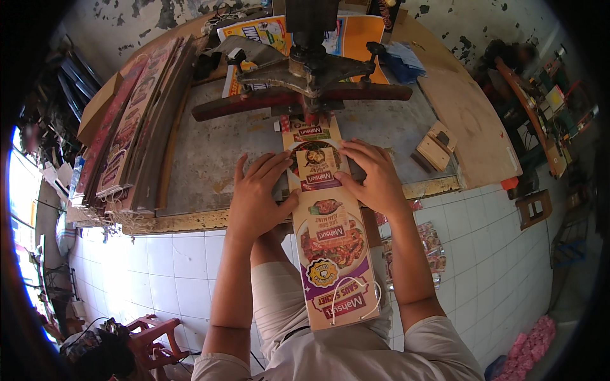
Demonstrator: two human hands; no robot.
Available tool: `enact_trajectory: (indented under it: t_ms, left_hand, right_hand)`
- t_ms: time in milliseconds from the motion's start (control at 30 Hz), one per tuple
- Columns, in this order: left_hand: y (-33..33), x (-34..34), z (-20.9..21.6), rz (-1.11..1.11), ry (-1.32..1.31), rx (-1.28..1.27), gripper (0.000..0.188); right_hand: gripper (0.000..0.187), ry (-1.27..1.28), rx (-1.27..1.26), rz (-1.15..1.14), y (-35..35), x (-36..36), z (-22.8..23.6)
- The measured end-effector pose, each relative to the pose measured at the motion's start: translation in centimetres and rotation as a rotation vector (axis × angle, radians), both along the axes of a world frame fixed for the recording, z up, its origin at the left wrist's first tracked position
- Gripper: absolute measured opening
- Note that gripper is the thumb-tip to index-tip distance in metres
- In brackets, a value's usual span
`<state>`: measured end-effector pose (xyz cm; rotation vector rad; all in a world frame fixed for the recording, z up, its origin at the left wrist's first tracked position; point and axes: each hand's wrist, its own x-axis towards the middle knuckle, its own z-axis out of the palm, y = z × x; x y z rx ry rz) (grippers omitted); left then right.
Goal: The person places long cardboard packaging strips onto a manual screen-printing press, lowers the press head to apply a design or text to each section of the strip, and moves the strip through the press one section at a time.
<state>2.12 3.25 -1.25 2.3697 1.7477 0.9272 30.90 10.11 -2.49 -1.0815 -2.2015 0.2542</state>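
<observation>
A long printed cardboard strip (330,254) with food pictures runs from under the press head, over the table edge, to above my lap. A white cord loop hangs at its near end. On the strip lies a smaller printed piece (316,173), between my hands. My left hand (262,190) grips the strip's left edge, fingers extended and thumb lower down. My right hand (372,174) holds the right side, its fingertips and thumb at the smaller piece's right edge. The red and black press head (309,105) hangs just beyond the fingers.
Stacked long printed boards (136,120) stand on the table's left side. A small wooden block (437,146) sits at right, near a brown board (467,120). Printed sheets (359,44) lie behind the press. Several packets (427,247) are on the tiled floor; a red stool (155,340) stands lower left.
</observation>
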Motion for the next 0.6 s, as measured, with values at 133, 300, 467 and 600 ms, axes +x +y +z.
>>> enact_trajectory:
  t_ms: [133,300,467,600]
  left_hand:
    - [0.0,0.0,0.1,-0.01,-0.007,-0.011,0.065]
    - [-0.1,-0.3,0.1,-0.012,-0.024,-0.001,0.064]
    - [0.0,-0.2,-0.2,-0.035,-0.035,0.003,0.064]
    - [-0.2,-0.2,-0.4,-0.032,-0.044,-0.006,0.064]
  right_hand:
    - [0.05,0.005,0.026,-0.006,-0.1,0.0,0.1]
    - [0.038,0.191,0.169,-0.101,-0.4,0.9,0.4]
    - [0.036,0.151,0.324,-0.542,0.3,9.0,0.0]
    - [0.04,0.003,0.154,-0.614,-0.6,14.1,0.5]
